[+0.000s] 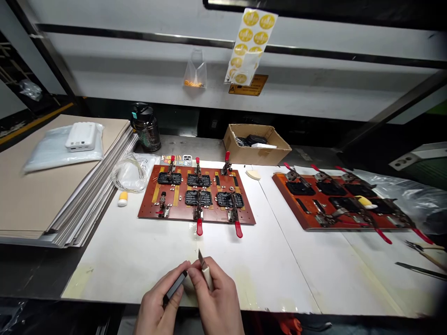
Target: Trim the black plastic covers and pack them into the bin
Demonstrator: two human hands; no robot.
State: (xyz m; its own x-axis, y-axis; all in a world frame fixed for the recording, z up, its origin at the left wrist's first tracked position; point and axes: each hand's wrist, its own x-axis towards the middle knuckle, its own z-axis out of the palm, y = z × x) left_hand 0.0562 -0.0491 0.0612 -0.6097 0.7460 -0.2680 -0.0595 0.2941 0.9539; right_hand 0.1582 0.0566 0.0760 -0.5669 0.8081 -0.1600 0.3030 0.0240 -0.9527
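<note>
Near the table's front edge, my left hand is closed around a small dark grey rectangular block, whose exact kind I cannot make out. Close beside it, my right hand grips a craft knife by its pale handle, the blade pointing up and away from me. The fingertips of both hands nearly meet. Beyond them lies a reddish-brown fixture board with red-handled toggle clamps. Several black plastic frames sit on that board, some of them under clamps.
A second clamp board stands on the right, near pliers and tweezers. Stacked cardboard sheets fill the left, carrying a white power bank. At the back are a dark bottle and a cardboard box.
</note>
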